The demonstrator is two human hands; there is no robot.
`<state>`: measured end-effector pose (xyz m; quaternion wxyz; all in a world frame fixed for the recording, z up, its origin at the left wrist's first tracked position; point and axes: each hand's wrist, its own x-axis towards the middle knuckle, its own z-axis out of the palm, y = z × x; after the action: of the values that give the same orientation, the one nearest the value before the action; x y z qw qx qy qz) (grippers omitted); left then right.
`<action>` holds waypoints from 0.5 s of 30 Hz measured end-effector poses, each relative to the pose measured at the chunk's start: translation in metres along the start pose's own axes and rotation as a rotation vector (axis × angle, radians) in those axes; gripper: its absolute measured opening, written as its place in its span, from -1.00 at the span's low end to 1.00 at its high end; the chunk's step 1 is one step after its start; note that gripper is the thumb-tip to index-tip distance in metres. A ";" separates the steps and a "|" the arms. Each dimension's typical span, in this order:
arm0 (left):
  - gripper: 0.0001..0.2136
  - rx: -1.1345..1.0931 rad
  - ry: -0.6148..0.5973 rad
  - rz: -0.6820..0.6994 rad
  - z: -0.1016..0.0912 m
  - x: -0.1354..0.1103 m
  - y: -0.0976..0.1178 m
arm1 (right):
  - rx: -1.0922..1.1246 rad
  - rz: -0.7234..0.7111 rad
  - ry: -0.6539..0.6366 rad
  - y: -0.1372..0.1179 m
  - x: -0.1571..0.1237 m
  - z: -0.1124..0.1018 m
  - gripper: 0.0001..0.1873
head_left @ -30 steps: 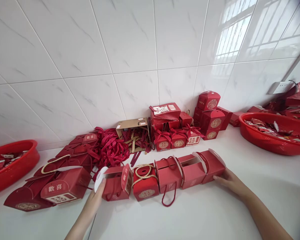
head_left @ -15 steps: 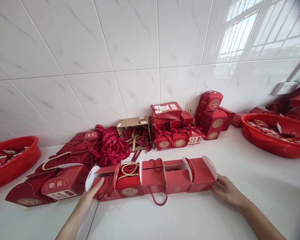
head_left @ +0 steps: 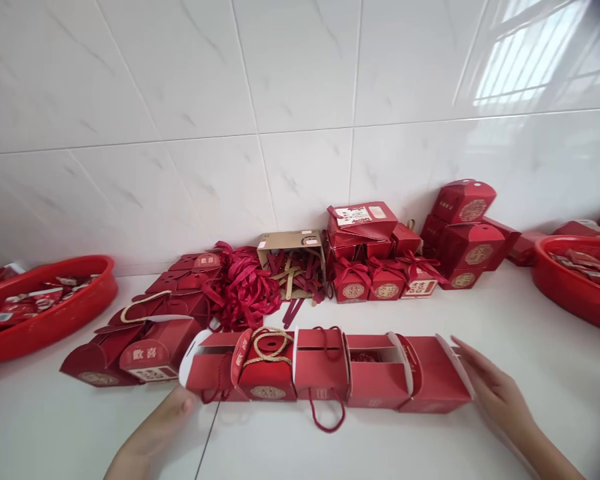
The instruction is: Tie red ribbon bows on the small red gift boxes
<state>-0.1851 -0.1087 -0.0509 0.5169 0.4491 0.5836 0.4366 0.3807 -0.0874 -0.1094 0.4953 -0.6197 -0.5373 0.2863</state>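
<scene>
A row of several open red gift boxes [head_left: 325, 370] lies pressed together side by side on the white counter [head_left: 380, 447]. My left hand [head_left: 167, 417] rests by the row's left end, just below the leftmost box's white flap, its fingers loosely curled. My right hand [head_left: 497, 393] is flat and open against the right end box's flap. One box carries a gold rope handle [head_left: 267, 343]; dark red cord handles hang from others.
Red baskets of packets stand at far left [head_left: 45, 320] and far right [head_left: 580, 287]. Along the tiled wall lie flat red boxes [head_left: 145, 333], a heap of red ribbon [head_left: 243, 287], a brown carton [head_left: 293, 257] and stacked finished red boxes [head_left: 410, 257].
Both hands have squeezed the loose boxes into one tight straight row. The view has shifted left and lower, so the row now lies further right and nearer.
</scene>
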 end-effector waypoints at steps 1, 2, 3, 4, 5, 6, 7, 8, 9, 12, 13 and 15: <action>-0.13 -0.027 -0.069 0.030 -0.001 0.000 0.000 | 0.008 -0.003 0.048 -0.003 0.002 0.000 -0.45; -0.16 -0.050 -0.131 0.052 -0.003 0.000 0.000 | 0.030 0.000 0.088 -0.007 0.004 0.001 -0.47; -0.18 -0.068 -0.171 0.064 -0.004 0.000 -0.002 | 0.056 0.015 0.116 -0.009 0.006 0.002 -0.49; -0.20 -0.081 -0.176 0.061 -0.006 0.000 -0.004 | 0.076 0.040 0.126 -0.010 0.008 0.004 -0.50; -0.21 -0.088 -0.165 0.049 -0.007 0.000 -0.005 | 0.083 0.077 0.123 -0.009 0.011 0.007 -0.52; -0.20 -0.092 -0.151 0.036 -0.008 -0.001 -0.007 | 0.080 0.122 0.109 -0.006 0.013 0.009 -0.54; -0.18 -0.095 -0.137 0.017 -0.009 -0.001 -0.006 | 0.072 0.170 0.096 -0.002 0.016 0.011 -0.56; -0.17 -0.100 -0.120 -0.005 -0.009 -0.001 -0.004 | 0.065 0.219 0.086 0.003 0.018 0.012 -0.59; -0.18 -0.103 -0.093 -0.025 -0.008 -0.001 0.001 | 0.065 0.261 0.077 0.008 0.020 0.012 -0.63; -0.33 -0.055 -0.010 -0.027 -0.002 0.005 0.032 | 0.108 0.272 0.037 0.014 0.020 0.011 -0.64; -0.40 0.002 -0.025 -0.008 0.002 0.010 0.046 | 0.123 0.237 0.026 0.013 0.019 0.011 -0.61; -0.48 0.174 -0.003 0.049 0.009 0.026 0.074 | 0.138 0.175 0.006 0.007 0.015 0.010 -0.57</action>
<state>-0.1724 -0.0669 0.0149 0.4660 0.5073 0.6073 0.3959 0.3785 -0.0695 -0.1168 0.5116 -0.6296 -0.4585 0.3629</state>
